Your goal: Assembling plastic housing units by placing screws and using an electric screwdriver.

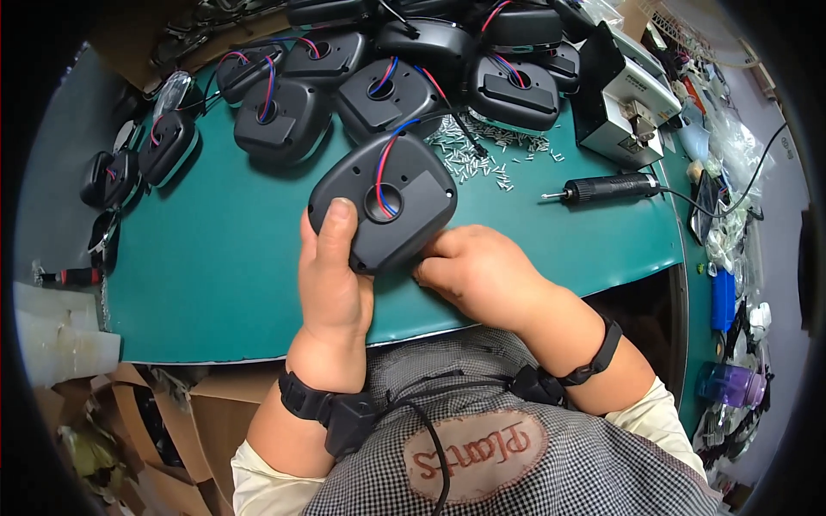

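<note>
My left hand (334, 267) grips a black plastic housing (413, 193) by its left side, thumb on the face and the other fingers behind it. The housing is a rounded square, tilted above the green tabletop (206, 284). Red and blue wires come out of its round central hole. Curled fingers of my right hand (482, 271) meet at the housing's lower right edge. Their tips are partly hidden, and I cannot make out what is between them. Beyond the housing lies a pile of small silver screws (473, 159).
Several similar black housings (284, 120) with wires line the far and left sides. At the right lie an electric screwdriver (611, 187) with a cable and a white-and-black metal box (632, 99). A purple bottle (731, 385) stands far right; cardboard boxes (228, 421) sit below the table's left edge.
</note>
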Motion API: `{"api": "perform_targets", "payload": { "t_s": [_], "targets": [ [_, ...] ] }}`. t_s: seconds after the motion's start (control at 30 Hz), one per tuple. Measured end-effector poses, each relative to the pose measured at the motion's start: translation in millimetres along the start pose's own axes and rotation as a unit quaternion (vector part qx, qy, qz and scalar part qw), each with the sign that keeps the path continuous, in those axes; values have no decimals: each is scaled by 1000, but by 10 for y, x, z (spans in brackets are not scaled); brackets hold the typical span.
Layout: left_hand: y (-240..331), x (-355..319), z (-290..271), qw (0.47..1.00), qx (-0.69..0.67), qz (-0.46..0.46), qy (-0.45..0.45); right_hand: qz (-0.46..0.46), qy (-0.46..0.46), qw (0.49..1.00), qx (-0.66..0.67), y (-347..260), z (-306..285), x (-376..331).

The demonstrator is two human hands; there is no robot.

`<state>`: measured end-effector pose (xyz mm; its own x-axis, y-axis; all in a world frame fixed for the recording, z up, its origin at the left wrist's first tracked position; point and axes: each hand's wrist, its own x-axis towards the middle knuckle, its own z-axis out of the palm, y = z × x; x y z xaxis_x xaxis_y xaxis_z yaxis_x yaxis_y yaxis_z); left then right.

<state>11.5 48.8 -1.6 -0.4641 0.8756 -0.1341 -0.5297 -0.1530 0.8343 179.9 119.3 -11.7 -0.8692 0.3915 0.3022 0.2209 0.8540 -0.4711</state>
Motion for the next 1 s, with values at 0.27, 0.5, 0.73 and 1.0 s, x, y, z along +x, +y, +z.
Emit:
{"api": "perform_targets", "payload": {
  "t_s": [0.27, 0.5, 0.73, 1.0],
  "targets": [
    [13, -7, -5, 1000, -7, -10, -10, -77, -77, 962, -251, -515, 30, 54],
    [26, -23, 20, 1000, -4, -6, 0, 7, -69, 994, -79, -399, -49, 137],
    [6, 15, 36, 1000, 18, -13, 2, 237, -10, 911, 339, -236, -403, 4],
    [-23, 8, 233, 997, -9, -80, 6, 131, 160, 944, 258, -339, -489, 48]
  ]
}}
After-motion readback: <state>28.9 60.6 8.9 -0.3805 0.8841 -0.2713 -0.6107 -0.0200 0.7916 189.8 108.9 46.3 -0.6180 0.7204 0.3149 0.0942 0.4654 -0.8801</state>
